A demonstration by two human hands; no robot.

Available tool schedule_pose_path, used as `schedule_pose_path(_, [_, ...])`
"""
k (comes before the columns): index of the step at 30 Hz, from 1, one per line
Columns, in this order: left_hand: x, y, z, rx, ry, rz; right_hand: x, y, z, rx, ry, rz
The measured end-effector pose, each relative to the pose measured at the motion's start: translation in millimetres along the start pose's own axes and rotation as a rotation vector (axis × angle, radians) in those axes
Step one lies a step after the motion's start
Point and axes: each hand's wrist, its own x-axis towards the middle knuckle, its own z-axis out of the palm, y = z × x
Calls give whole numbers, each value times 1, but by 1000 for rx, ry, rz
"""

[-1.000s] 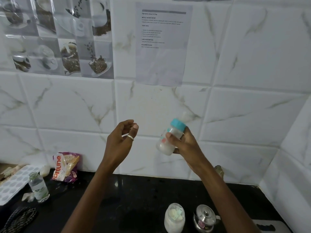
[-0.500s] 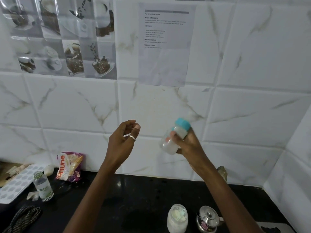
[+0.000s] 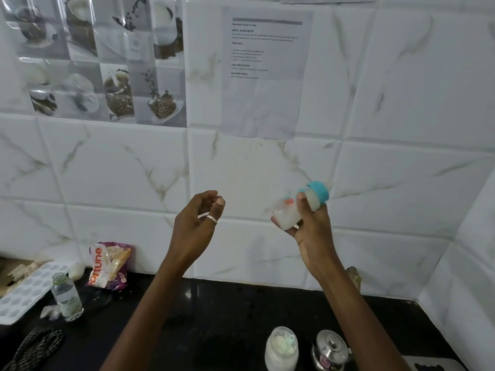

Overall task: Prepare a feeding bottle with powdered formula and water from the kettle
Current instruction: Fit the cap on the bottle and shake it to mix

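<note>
My right hand (image 3: pixel 312 231) grips a small feeding bottle (image 3: pixel 290 214) with a teal collar, held up in front of the tiled wall. The bottle is tilted with its teal top up and to the right, and milky white liquid shows inside; it looks motion-blurred. My left hand (image 3: pixel 197 223) hovers to the left of it, apart from the bottle, fingers loosely curled and holding nothing, a ring on one finger. Below on the black counter stand an open jar of white powder (image 3: pixel 281 349) and a small steel kettle (image 3: pixel 330 349).
At the left of the counter (image 3: pixel 214 317) are a small clear bottle (image 3: pixel 67 298), a "Fortune" packet (image 3: pixel 108 265) against the wall, a white ice tray (image 3: pixel 24 290) and a braided cord (image 3: pixel 34 349). A printed sheet (image 3: pixel 265 73) is taped to the tiles.
The bottle has swung in my right hand from tilted slightly to tipped further right, its base rising. My left hand has stayed nearly still.
</note>
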Motion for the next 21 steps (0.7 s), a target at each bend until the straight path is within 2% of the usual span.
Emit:
schedule_pose_path(4, [2, 0, -1, 4, 14, 2, -5, 0, 2, -278, -181, 62])
schedule_pose_path(8, [1, 2, 0, 6, -1, 4, 1, 0, 1, -3, 1, 27])
schedule_pose_path(11, [2, 1, -2, 20, 7, 7, -4, 2, 4, -241, -129, 58])
schedule_pose_path(13, [2, 0, -1, 30, 13, 12, -4, 3, 2, -273, -159, 60])
schedule_pose_path(16, [2, 0, 1, 34, 4, 13, 1, 0, -2, 17, 10, 10])
schedule_pose_path(17, [1, 0, 1, 34, 2, 13, 2, -1, -3, 8, 20, -5])
schedule_pose_path(20, [3, 0, 1, 29, 5, 8, -2, 3, -3, -252, -129, 54])
schedule_pose_path(21, [3, 1, 2, 28, 7, 8, -2, 4, -5, -258, -137, 61])
